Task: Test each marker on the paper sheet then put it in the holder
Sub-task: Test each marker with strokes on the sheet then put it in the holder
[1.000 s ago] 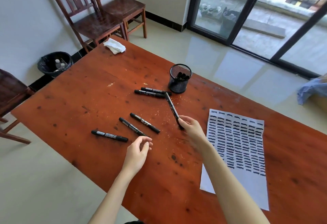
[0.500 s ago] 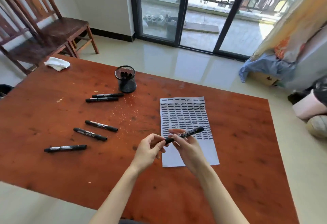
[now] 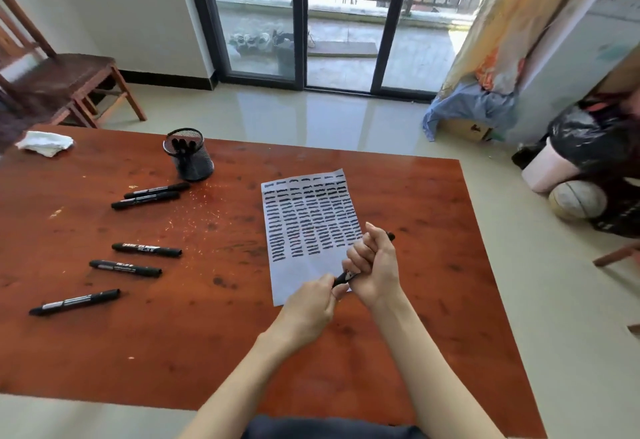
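Black marker pen (image 3: pixel 389 237) sits in my curled right hand (image 3: pixel 375 267) over the white paper sheet (image 3: pixel 306 230). My left hand (image 3: pixel 311 303) pinches its cap to open it. Black mesh holder (image 3: pixel 192 158) waits at ten o'clock.

Both forearms are bare from the bottom edge of the view up to the wrists, with no sleeves on them. The left hand (image 3: pixel 308 303) and the right hand (image 3: pixel 375 267) wear no gloves. A strip of dark blue clothing (image 3: pixel 332 429) shows at the bottom edge.
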A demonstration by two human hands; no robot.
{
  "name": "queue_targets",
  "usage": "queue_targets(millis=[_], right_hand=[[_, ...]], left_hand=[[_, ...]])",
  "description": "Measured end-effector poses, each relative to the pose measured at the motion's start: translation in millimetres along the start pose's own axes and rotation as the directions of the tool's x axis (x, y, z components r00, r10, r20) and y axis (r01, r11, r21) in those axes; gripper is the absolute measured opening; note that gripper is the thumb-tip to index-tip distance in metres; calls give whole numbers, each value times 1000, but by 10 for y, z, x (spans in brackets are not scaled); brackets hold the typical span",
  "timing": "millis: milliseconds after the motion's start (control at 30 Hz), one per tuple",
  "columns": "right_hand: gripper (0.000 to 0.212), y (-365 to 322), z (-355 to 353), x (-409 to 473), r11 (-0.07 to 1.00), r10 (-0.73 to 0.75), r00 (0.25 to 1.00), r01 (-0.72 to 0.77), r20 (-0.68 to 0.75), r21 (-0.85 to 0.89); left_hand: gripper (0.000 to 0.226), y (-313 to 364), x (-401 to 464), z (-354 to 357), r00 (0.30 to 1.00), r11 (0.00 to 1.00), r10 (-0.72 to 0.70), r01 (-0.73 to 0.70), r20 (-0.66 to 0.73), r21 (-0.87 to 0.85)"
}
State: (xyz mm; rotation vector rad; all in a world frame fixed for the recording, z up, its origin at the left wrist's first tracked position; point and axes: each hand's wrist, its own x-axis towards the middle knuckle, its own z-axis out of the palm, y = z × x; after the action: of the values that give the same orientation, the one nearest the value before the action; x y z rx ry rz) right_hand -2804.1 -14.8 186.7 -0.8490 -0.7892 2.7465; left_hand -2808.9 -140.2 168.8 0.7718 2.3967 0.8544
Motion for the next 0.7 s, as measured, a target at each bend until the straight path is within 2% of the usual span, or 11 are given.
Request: queue_targets(millis=[100,233,333,400,467,533,600,633,700], right_hand=[[54,-113,-37,109,997,78,996,-79,-40,-19],[56,-185,-112,310,970,241,966,-243,-92,-11],[57,-186,-157,413,950,312,946,-312,-93,14],[57,-177,-186,456,939,345,936,-344,-74,26],[56,-140,-208,482,931,366,930,-365,-45,21],[53,-128,-223,501,933,358,933,-358,-14,20],[45,-258,-267,565,959,272,962,-271,-10,80],[40,-375,-313,626,969,214,977,-210,-21,127],[38,-597,-411,738,975,134,990,-126,-35,184]], left_hand=[[32,102,46,76,999,998,-47,48,-27,46],[34,202,155,174,990,991,-132,133,-47,21],[37,198,208,188,985,984,-168,165,-32,-69],[39,204,220,171,983,961,-180,180,21,-208],[40,228,211,151,965,845,-232,262,121,-466],[38,221,179,124,928,620,-264,372,263,-690],[37,155,86,88,900,368,-192,435,391,-822],[37,105,21,77,895,278,-140,445,423,-851],[36,0,-93,56,907,227,-118,421,405,-878]])
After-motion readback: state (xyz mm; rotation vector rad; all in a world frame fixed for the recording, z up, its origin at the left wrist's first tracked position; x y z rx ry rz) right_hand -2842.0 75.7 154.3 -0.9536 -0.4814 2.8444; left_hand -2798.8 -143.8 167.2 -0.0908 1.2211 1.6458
